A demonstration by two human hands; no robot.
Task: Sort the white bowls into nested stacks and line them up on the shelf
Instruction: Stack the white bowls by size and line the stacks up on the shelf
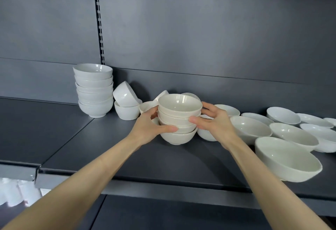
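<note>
A nested stack of several small white bowls (179, 120) stands on the dark shelf (145, 158) at the middle. My left hand (151, 126) grips its left side, thumb on the lower bowls. My right hand (212, 120) cups the right side, thumb on the stack and fingers spread behind it. A taller finished stack of white bowls (93, 91) stands at the back left. Beside it one small bowl lies tipped (124, 94) on top of an upright small bowl (127, 110).
More small bowls (147, 106) sit behind the held stack. Several wide shallow bowls (251, 127) spread over the right of the shelf, the nearest one (287, 158) by the front edge. The grey back panel (200, 38) rises behind. White items (16, 191) show below left.
</note>
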